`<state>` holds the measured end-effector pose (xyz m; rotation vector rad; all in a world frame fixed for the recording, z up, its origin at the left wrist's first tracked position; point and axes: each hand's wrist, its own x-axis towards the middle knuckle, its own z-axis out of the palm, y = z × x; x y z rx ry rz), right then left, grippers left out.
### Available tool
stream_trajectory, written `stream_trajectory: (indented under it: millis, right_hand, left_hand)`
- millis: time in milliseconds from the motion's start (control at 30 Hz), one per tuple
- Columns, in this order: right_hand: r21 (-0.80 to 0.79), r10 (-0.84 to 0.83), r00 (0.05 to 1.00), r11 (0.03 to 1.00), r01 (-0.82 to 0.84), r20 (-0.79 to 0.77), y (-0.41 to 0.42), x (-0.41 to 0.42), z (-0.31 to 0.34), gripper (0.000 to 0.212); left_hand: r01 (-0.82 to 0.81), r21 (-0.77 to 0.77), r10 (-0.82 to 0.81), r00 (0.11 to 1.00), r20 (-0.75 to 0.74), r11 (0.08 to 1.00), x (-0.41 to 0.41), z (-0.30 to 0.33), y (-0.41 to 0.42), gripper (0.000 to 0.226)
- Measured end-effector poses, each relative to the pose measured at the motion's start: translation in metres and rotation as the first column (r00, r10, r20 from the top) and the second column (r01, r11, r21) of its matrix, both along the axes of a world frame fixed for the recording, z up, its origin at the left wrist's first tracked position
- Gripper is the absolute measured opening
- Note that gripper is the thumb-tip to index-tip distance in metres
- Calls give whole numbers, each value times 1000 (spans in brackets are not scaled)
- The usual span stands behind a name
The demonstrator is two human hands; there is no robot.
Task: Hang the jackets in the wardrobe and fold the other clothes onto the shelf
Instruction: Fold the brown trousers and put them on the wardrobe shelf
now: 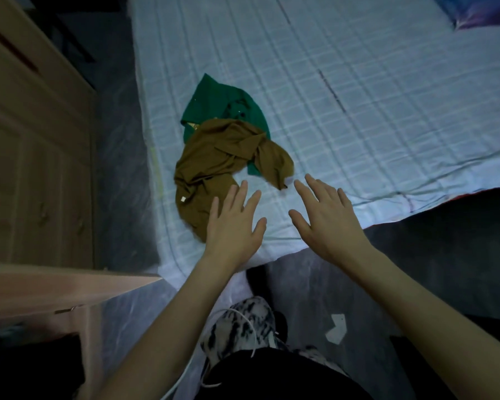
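Note:
A crumpled brown garment (220, 163) lies near the bed's front left corner, partly over a green garment (228, 102) behind it. My left hand (234, 223) hovers with fingers spread over the brown garment's near edge and holds nothing. My right hand (326, 217) is also spread flat, just right of the brown garment's dangling end, above the sheet. Neither hand grips any cloth.
The bed (358, 96) has a pale checked sheet. A wooden wardrobe (35, 157) stands at the left, with an open door edge (70, 284) near my left arm. A dark floor strip runs between them. A colourful pillow (485, 10) sits at the far right.

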<state>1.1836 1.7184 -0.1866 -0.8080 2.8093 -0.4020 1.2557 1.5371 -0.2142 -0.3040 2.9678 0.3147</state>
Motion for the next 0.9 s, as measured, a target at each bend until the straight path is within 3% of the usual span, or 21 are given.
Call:
stream_trajectory:
  millis: [567,767,900]
  right_hand:
    - [9,234,968,972,-236,85,-113,-167,-45,60]
    - [28,413,887,904,-427,205,-148,-183,-95,63]
    - [54,527,788,820,-570,318,-163,-183,-132,66]
  left_hand:
    - [-302,95,281,942,185,949,-115,-66,-101,61]
    - [-464,189,388,860,331,866,-106,-93,-117,66]
    - [-605,203,525,782,337,770,-96,-110,-117,77]
